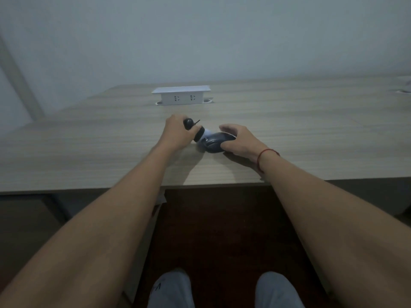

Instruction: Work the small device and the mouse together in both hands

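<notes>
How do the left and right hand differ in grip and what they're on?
The left hand is curled tight round a small black-and-white tool, lifted at a tilt; the right hand lies looser, fingers arched over a dark rounded object resting on the table. The right wrist has a red string; the left wrist is bare. Both hands work close together, in front of the white socket box.

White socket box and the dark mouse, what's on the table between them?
Head view: bare wooden table between white socket box and dark mouse.

Bare forearms; red string bracelet [268, 157] on right wrist; grey trousers [278, 290].
</notes>
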Available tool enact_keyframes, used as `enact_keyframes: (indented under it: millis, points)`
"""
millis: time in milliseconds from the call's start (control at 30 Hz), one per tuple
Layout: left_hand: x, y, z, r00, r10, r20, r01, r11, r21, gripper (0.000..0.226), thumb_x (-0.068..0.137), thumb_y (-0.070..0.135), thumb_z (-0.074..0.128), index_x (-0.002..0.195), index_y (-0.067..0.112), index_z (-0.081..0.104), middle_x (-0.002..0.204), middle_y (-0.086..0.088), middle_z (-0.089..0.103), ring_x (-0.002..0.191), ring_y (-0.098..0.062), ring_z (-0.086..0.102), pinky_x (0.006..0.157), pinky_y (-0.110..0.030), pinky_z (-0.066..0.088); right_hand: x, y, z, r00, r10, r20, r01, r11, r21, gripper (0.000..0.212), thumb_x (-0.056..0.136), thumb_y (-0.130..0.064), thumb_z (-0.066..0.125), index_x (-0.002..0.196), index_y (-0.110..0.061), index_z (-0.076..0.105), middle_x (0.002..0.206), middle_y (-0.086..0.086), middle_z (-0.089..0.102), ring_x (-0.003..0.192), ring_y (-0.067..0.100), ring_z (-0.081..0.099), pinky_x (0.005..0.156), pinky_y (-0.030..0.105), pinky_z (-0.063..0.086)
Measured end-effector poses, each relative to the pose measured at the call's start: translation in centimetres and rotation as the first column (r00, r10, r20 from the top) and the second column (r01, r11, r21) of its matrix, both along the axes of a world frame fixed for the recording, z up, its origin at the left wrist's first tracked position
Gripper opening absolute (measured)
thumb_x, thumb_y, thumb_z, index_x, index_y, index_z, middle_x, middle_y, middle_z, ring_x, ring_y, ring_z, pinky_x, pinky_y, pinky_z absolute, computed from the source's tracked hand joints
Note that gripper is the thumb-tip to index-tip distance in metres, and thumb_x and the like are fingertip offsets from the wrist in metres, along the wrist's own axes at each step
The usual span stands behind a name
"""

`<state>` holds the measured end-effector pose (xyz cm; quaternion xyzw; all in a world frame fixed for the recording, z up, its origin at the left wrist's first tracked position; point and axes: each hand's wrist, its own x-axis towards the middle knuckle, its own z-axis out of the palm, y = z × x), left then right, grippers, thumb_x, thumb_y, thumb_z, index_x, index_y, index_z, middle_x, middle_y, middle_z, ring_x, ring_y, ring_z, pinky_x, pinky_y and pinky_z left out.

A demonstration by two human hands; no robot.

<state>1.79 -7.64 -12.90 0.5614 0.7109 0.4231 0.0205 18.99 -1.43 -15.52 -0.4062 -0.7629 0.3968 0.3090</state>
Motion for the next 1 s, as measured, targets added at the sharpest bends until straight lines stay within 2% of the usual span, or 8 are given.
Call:
enact_keyframes:
  millis: [133,233,367,467,500,700,833,1000]
  points:
    - [0.2,-0.1,0.4,0.999,-0.036,0.038,0.037,0.998,-0.048,0.027,0.087,0.027,0.068,0.076,0.002,0.063,0.071,-0.007,0.056,0.066,-0.019,0.049,0.057,-0.024,0.040,0.1,0.7,-0.9,0.944,-0.323,-0.069,0.329,0.940,0.094,0.048,0.086,-0.001,0.059,0.133,-0.009,0.056,0.139,0.011,0.055,0.127,0.023,0.052,0.094,0.019,0.041]
    - [0.2,-0.3,0.1,0.993,-0.080,0.086,0.091,0.987,-0.131,0.027,0.086,0.028,0.069,0.085,0.001,0.069,0.077,-0.008,0.062,0.073,-0.020,0.056,0.065,-0.027,0.047,0.0,0.6,-1.0,0.851,-0.508,-0.133,0.523,0.842,0.129,0.028,0.092,-0.010,0.054,0.117,-0.005,0.067,0.121,0.014,0.067,0.111,0.026,0.062,0.088,0.022,0.043]
    - [0.9,-0.1,0.5,0.990,-0.044,0.134,0.046,0.999,-0.010,0.028,0.086,0.026,0.068,0.081,-0.001,0.066,0.068,-0.005,0.054,0.063,-0.016,0.049,0.057,-0.024,0.040,0.1,-0.3,-0.8,0.903,-0.398,-0.158,0.416,0.904,0.099,0.035,0.090,-0.036,0.061,0.094,-0.002,0.070,0.091,0.010,0.071,0.080,0.024,0.065,0.057,0.023,0.051]
    - [1.5,0.2,0.2,0.979,-0.041,0.202,0.010,0.989,0.149,0.040,0.083,0.030,0.068,0.071,-0.007,0.060,0.061,-0.006,0.049,0.057,-0.017,0.044,0.057,-0.029,0.040,-0.1,-0.4,-1.3,0.961,-0.277,-0.012,0.275,0.948,0.163,0.048,0.080,-0.047,0.069,0.106,-0.007,0.065,0.102,0.007,0.065,0.090,0.024,0.062,0.073,0.031,0.053]
    - [1.7,0.3,0.0,0.978,-0.057,0.202,0.025,0.987,0.160,0.042,0.082,0.031,0.069,0.070,-0.008,0.060,0.062,-0.008,0.050,0.058,-0.018,0.045,0.057,-0.032,0.042,-0.2,-0.3,-1.4,0.966,-0.254,0.041,0.242,0.951,0.194,0.040,0.079,-0.046,0.070,0.099,-0.012,0.063,0.097,0.005,0.063,0.085,0.022,0.059,0.067,0.028,0.048]
    - [1.8,0.8,0.2,0.996,-0.005,-0.087,0.001,0.999,-0.041,0.035,0.086,0.026,0.068,0.061,0.006,0.055,0.061,-0.006,0.052,0.058,-0.021,0.047,0.054,-0.024,0.032,-0.7,-0.5,-1.4,0.958,-0.282,0.040,0.266,0.936,0.232,0.031,0.080,-0.038,0.073,0.088,-0.013,0.056,0.086,0.002,0.056,0.064,0.008,0.047,0.050,0.019,0.030]
    - [2.5,1.7,2.2,0.981,-0.112,-0.161,0.110,0.994,-0.023,0.029,0.086,0.027,0.069,0.079,-0.002,0.064,0.077,-0.013,0.060,0.073,-0.023,0.051,0.064,-0.027,0.038,-1.1,-0.4,-1.6,0.945,-0.325,0.030,0.312,0.926,0.211,0.033,0.076,-0.043,0.073,0.086,-0.015,0.057,0.089,0.004,0.062,0.077,0.022,0.058,0.061,0.029,0.044]
    - [2.4,2.7,3.4,0.963,-0.139,-0.232,0.091,0.975,-0.205,0.040,0.086,0.023,0.069,0.058,0.014,0.042,0.062,-0.001,0.044,0.073,-0.024,0.048,0.060,-0.027,0.032,-1.5,-0.6,-2.1,0.937,-0.349,0.027,0.337,0.921,0.193,0.042,0.071,-0.052,0.073,0.091,-0.017,0.062,0.087,0.001,0.064,0.079,0.020,0.063,0.069,0.040,0.056]
